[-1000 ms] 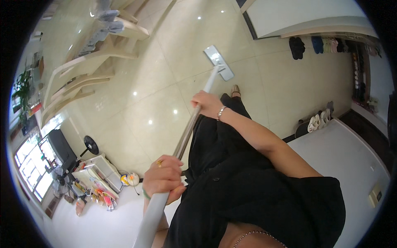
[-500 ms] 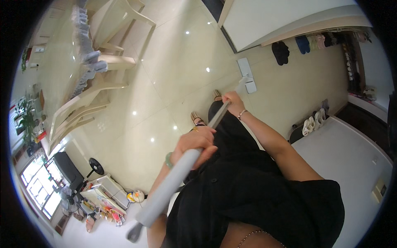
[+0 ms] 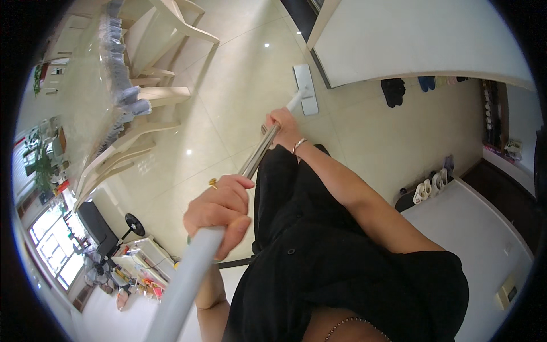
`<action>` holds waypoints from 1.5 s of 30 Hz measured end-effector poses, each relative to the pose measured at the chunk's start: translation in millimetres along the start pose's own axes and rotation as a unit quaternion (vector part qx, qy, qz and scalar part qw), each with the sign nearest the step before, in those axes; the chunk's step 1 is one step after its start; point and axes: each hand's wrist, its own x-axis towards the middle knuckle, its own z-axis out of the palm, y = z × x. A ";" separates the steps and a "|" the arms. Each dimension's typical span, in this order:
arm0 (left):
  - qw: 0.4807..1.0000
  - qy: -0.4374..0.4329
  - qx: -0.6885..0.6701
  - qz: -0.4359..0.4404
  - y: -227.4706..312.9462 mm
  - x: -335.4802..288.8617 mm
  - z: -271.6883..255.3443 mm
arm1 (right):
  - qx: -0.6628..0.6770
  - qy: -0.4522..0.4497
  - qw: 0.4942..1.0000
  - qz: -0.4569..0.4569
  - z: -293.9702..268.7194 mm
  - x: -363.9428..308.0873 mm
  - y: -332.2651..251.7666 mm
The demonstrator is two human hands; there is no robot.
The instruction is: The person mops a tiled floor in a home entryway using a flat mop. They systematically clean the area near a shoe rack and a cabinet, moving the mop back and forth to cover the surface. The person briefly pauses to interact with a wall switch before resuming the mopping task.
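Observation:
A flat mop [image 3: 191, 285] runs slantwise across my body, from the lower left up to its white rectangular head [image 3: 310, 104] on the floor tiles. Its shaft is metal in the middle, with a thick pale grey grip at the upper end. My left hand [image 3: 219, 210], wearing a gold ring, is wrapped round the shaft at the end of the grip. Further down, my right hand [image 3: 282, 126] is closed round the shaft just above its white lower part. The mop head lies flat, a little beyond my right hand, near the corner of a white wall.
A glass-topped table [image 3: 80, 108] and pale chairs [image 3: 165, 94] stand at the left. A white wall or panel [image 3: 399, 40] juts in at the far right. White shoes [image 3: 423, 191] sit by a white cabinet [image 3: 473, 245]; a black fan [image 3: 134, 224] is at the lower left.
The mop head has slid left and slightly away across the tiles. Both hands have swung left with the handle, still gripping it.

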 end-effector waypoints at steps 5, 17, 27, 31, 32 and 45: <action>0.998 -0.034 0.054 0.015 -26.4 36.1 -3.9 | 0.045 0.078 0.995 -0.035 2.4 70.1 12.5; 0.995 -0.042 0.076 0.054 -119.6 133.4 -78.0 | -0.058 0.098 0.992 -0.051 4.6 236.9 55.1; 0.989 0.091 0.044 0.105 -165.5 215.2 -90.1 | -0.179 -0.055 0.981 -0.051 -37.2 339.4 73.9; 0.994 0.069 0.027 0.081 -162.4 229.7 -101.8 | -0.154 -0.063 0.984 -0.056 -42.6 353.6 73.2; 0.996 0.051 0.023 0.072 -156.6 236.0 -106.7 | -0.159 -0.068 0.983 -0.055 -42.3 353.3 74.8; 0.997 -0.053 0.000 0.063 -117.7 374.7 -113.8 | 0.076 0.007 0.990 0.118 -71.0 405.8 79.4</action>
